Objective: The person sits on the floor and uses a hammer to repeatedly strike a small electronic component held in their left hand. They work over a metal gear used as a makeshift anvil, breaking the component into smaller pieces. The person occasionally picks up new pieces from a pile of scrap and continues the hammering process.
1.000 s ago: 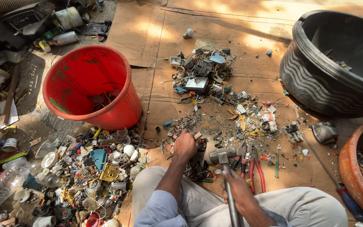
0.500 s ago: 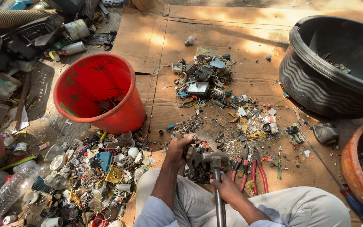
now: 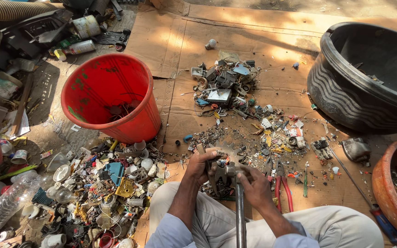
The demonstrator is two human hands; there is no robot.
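My left hand [image 3: 200, 166] grips a small metal scrap part [image 3: 220, 166] and holds it down on a dark block on the cardboard between my knees. My right hand [image 3: 255, 184] is closed around the upper shaft of a metal hammer [image 3: 240, 216], with the hammer head lying against the part. Both hands sit close together, just in front of my lap. Small broken bits of scrap [image 3: 263, 138] are scattered right beyond them.
A red bucket [image 3: 98, 87] stands at the left, a big black tub [image 3: 368, 105] at the right, a brown basin [image 3: 387, 183] at the lower right. Red-handled pliers [image 3: 281, 183] lie beside my right hand. A pile of electronic scrap [image 3: 224, 85] lies ahead, bulb parts [image 3: 97, 188] at the left.
The hammer has come down from a raised, tilted position onto the part. My right hand moved up toward the hammer head and closer to my left hand, which stayed on the part.
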